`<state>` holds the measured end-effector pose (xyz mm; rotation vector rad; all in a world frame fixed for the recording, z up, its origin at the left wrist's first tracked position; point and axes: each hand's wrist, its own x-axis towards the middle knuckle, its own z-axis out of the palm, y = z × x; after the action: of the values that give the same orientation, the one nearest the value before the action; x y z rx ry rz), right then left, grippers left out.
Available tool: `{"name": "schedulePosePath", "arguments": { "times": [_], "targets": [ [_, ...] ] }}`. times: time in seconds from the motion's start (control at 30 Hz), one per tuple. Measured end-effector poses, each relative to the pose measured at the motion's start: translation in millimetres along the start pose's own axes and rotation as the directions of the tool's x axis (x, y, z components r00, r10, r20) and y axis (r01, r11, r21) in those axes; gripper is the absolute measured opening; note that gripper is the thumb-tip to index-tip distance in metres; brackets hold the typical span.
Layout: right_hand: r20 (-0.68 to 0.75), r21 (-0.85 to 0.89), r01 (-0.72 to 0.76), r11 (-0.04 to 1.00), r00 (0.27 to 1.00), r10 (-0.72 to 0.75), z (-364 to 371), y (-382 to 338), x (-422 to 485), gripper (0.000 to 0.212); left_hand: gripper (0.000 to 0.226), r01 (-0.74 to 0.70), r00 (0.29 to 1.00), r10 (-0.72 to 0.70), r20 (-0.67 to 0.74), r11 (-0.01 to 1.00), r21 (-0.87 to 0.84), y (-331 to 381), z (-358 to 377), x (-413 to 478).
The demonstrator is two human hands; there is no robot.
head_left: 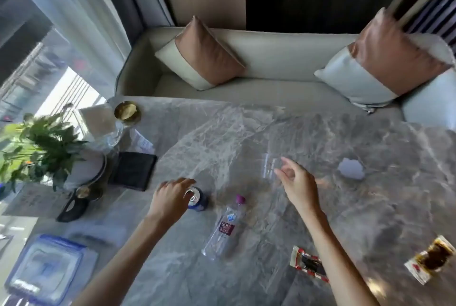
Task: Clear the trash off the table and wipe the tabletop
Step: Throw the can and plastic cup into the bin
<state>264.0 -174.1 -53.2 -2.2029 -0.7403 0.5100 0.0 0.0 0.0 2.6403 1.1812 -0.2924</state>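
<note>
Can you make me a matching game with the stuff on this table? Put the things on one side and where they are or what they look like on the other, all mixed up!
Things:
1. can
2. bottle
3. clear cup
4. plant

Clues:
A. lying on its side, purple cap
B. at the table's left edge, green leaves
C. under the left hand's fingers
D. by the right hand's fingertips

Pairs: 1-C, 2-A, 3-D, 4-B
</note>
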Motion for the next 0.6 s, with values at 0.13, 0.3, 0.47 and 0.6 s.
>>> {"name": "schedulePosePath", "arguments": {
  "times": [0.13,0.3,0.47,0.6],
  "targets": [
    [0.121,-0.148,-0.283,0.948,0.946,0.301,35,-8,43,0.078,0.072,0.096,0.970,-0.088,0.225,0.995,-0.026,1,25,23],
    [0.174,-0.246,-0.436,0.866,0.859,0.482,73,-2,71,0.091,0.091,0.189,0.924,-0.169,0.343,0.982,-0.024,-10,61,32],
    [0.174,-0.242,-0.452,0.859,0.850,0.497,94,6,74,0.077,0.073,0.243,0.946,-0.174,0.274,0.939,-0.242,-20,91,28],
    [0.201,-0.124,-0.376,0.918,0.897,0.394,102,8,71,0.074,0.066,0.255,0.960,-0.182,0.211,0.877,-0.407,-26,98,23]
  ]
}}
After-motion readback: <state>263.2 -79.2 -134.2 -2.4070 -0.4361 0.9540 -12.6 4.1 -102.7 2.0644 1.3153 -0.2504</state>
